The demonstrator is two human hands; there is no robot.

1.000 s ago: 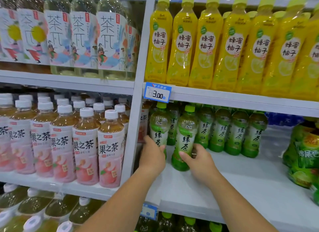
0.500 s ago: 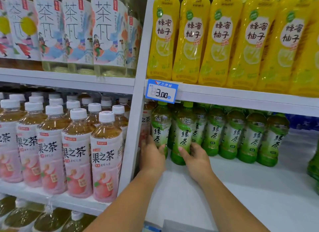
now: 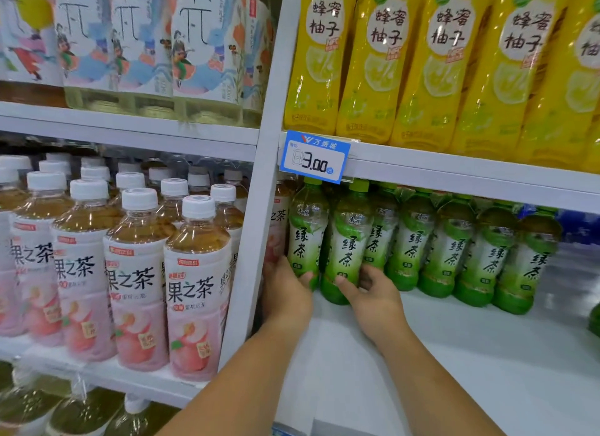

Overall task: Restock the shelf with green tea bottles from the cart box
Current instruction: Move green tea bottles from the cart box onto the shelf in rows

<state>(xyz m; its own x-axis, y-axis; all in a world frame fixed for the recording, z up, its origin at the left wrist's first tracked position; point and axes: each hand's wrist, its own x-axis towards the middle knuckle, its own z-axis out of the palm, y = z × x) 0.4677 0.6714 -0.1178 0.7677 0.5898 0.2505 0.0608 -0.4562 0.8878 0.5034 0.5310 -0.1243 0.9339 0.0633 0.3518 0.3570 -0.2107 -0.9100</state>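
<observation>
Several green tea bottles stand in a row on the white middle shelf (image 3: 454, 354), right of the white upright post. My left hand (image 3: 287, 294) grips the base of the leftmost green tea bottle (image 3: 306, 234), close to the post. Beside it, my right hand (image 3: 373, 297) holds the bottom of the second green tea bottle (image 3: 349, 244). Both bottles stand upright on the shelf. More green tea bottles (image 3: 480, 254) line up to the right. The cart box is out of view.
Yellow honey-citrus bottles (image 3: 383, 62) fill the shelf above, with a blue price tag (image 3: 315, 156) on its edge. Peach tea bottles (image 3: 136, 273) crowd the left bay. A white upright post (image 3: 259, 208) splits the bays. Bare shelf lies in front of the green bottles.
The camera has moved closer and lower toward the shelf. Both hands have pushed their bottles further back and left, toward the post and the row.
</observation>
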